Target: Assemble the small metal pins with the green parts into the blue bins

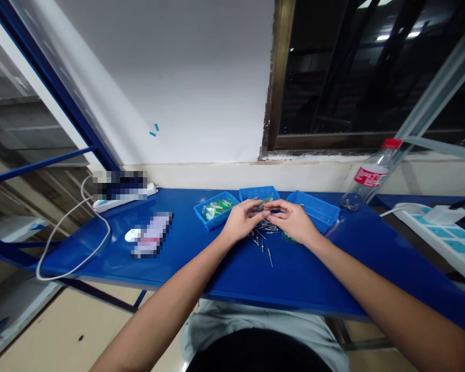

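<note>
My left hand [242,219] and my right hand [291,219] meet over the middle of the table, fingers closed in a pinch on a small clear-green plastic bag [265,203]. Whether anything is inside the bag is too small to tell. Beneath my fingers lies a loose pile of metal pop rivets [270,227], with a single rivet [270,257] nearer the front edge. Part of another green bag [288,237] shows under my right hand. Behind the hands stands a blue bin [259,192], partly hidden by them.
A blue bin of green bags [208,223] stands left, another blue bin [318,212] right. Further right are a plastic bottle [372,175] and a power strip [437,235]. Leftward lie a blurred phone-like object [153,235], a white oval item [132,235] and a cable [48,245].
</note>
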`<action>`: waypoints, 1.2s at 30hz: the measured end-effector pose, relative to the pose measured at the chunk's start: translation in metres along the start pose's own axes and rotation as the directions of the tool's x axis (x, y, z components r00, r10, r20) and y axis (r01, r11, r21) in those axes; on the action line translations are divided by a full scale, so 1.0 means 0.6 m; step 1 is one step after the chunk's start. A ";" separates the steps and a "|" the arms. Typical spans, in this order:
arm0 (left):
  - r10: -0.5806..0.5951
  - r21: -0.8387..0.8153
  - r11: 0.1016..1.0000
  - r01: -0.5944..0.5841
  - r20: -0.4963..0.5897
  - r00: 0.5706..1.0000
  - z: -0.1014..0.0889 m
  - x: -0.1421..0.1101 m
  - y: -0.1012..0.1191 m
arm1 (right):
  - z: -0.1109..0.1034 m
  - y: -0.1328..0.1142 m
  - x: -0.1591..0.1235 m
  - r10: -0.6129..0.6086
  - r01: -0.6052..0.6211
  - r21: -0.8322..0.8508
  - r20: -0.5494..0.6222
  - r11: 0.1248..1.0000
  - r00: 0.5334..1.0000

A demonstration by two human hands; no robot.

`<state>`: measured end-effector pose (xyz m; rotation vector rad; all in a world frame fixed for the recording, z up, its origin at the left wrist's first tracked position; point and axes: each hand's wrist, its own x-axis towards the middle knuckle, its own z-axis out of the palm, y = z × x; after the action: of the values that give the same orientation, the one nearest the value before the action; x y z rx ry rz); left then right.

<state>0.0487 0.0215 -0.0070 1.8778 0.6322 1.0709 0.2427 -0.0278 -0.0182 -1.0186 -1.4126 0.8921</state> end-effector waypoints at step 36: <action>-0.064 -0.067 0.996 0.062 -0.042 0.997 0.000 0.003 -0.004 | -0.006 -0.009 0.005 -0.040 0.032 -0.076 -0.108 0.997 0.993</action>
<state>0.0497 0.0239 -0.0083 1.7707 0.6691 1.0819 0.2458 -0.0268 -0.0118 -1.0784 -1.3752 0.7513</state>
